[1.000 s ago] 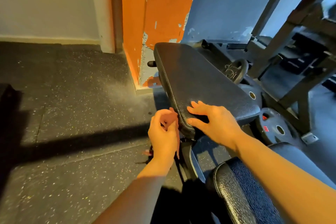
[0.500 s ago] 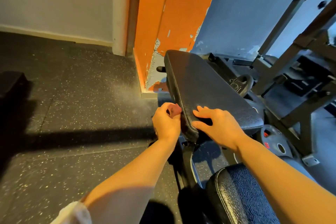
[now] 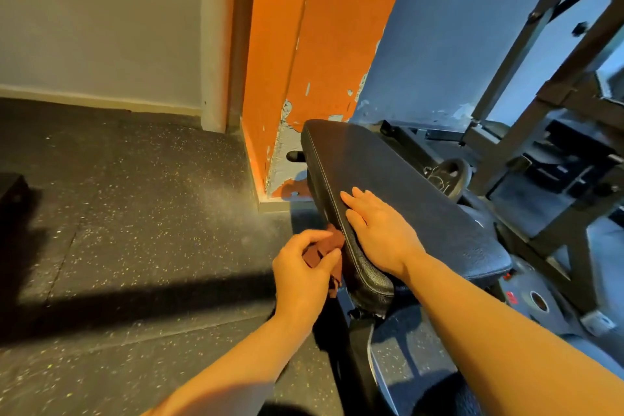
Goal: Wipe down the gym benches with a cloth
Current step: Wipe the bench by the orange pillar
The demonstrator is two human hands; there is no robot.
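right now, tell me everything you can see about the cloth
The cloth is a small reddish-brown rag, soft and crumpled, bunched into folds, with one end hanging loose below the fingers. The left hand grips it, fingers and thumb curled round it, and holds it against the left side edge of the black padded bench, near the pad's closer end. Much of the cloth is hidden inside the hand, so its full shape cannot be told. The right hand rests flat on the pad beside it, apart from the cloth.
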